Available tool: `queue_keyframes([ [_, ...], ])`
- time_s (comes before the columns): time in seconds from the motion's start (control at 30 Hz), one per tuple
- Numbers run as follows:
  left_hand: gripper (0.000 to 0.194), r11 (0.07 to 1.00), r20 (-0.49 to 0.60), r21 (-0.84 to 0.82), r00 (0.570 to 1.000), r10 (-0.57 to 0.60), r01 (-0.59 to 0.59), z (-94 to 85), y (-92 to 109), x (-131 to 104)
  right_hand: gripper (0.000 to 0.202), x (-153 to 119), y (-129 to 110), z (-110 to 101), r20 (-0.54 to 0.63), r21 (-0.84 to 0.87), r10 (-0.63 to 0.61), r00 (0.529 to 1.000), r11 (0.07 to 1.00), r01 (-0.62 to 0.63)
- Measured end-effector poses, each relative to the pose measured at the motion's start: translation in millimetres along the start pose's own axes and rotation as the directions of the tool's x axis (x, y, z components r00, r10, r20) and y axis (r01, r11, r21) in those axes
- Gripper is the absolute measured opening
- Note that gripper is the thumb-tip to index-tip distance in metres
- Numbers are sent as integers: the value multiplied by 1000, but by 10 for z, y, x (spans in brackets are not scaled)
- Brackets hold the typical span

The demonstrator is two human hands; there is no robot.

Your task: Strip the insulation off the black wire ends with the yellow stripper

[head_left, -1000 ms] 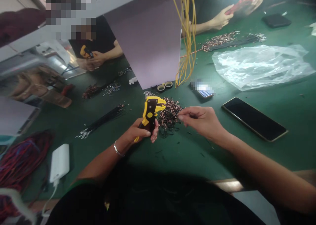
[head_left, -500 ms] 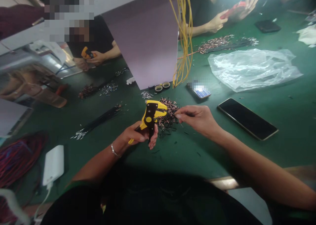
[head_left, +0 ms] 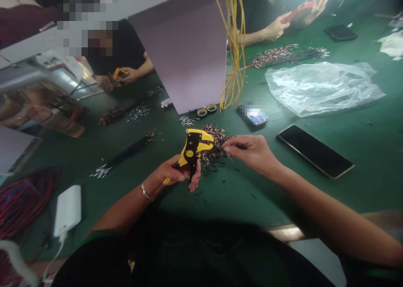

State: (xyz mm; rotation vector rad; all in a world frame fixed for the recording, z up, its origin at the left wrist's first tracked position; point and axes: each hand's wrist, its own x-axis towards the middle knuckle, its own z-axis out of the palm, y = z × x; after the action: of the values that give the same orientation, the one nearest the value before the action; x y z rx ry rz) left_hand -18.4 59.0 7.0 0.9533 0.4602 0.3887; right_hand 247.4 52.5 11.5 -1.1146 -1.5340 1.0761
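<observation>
My left hand [head_left: 184,172] is wrapped round the handles of a yellow and black wire stripper [head_left: 191,150], its jaws pointing right. Just behind and beside the jaws lies a heap of short dark wires with bare copper ends [head_left: 217,131]. At the heap's right edge my right hand [head_left: 252,148] is closed, thumb and forefinger pinched together. Whatever sits in that pinch is too small to make out. A bundle of black wires [head_left: 129,155] with silvery ends rests on the green table to the left.
Right of my hands lie a dark-screened phone [head_left: 315,151], a smaller lit device [head_left: 256,116] and a clear plastic bag [head_left: 324,87]. Tape rolls [head_left: 207,110] sit below an upright panel [head_left: 192,60], near hanging yellow wires [head_left: 233,48]. A white power bank [head_left: 68,210] lies left. Co-workers' hands work across the table.
My hands and the wire stripper have barely moved. Across the table at left, a co-worker's hand with a yellow tool has shifted slightly right and down.
</observation>
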Motion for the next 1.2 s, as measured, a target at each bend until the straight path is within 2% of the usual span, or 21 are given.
queue_keyframes([
  [0.4,39,1000,-25,-8,1000,14,-14,6,-14,-11,15,0,-2,-9,13,-19,-5,1000,1000,6],
  [0.8,25,998,-56,49,998,36,-34,10,-19,-38,16,4,-3,-2,-2,-8,22,1000,1000,-22],
  [1.2,21,995,-145,40,985,92,-87,93,-77,-38,14,33,29,-27,-12,-49,27,1000,998,-27],
])
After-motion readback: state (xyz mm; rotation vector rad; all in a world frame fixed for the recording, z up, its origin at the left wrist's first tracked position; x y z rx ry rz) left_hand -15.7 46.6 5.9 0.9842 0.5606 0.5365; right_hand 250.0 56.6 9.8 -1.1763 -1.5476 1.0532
